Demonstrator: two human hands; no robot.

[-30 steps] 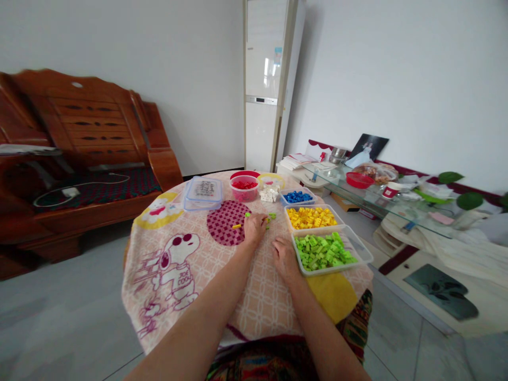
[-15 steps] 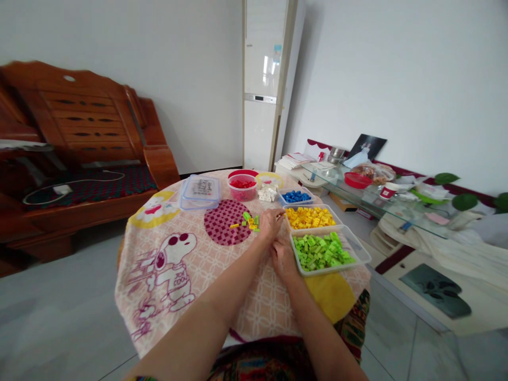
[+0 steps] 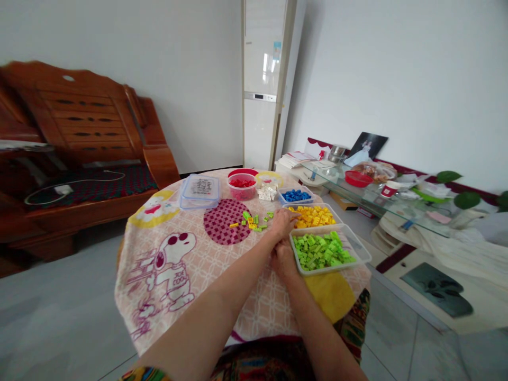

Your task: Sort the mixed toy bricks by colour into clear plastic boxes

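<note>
My left hand reaches over the left rim of the clear box of yellow bricks. Its fingers are stretched toward the bricks, and nothing shows in them. Just below it, my right hand rests by the left wall of the box of green bricks. The fingers of this hand look curled; their tips and anything inside are hidden, partly by my left hand. A small group of loose green and yellow bricks lies left of my hands, on the purple circle of the tablecloth and beside it.
Farther back stand a box of blue bricks, a pile of white bricks and a round tub of red bricks. Stacked clear lids lie back left. A glass-topped stand with clutter is to the right, a wooden bench to the left.
My left hand has moved right, from beside the yellow box to over its rim. More loose green bricks show on the cloth where the hand was. My right hand stays almost in place.
</note>
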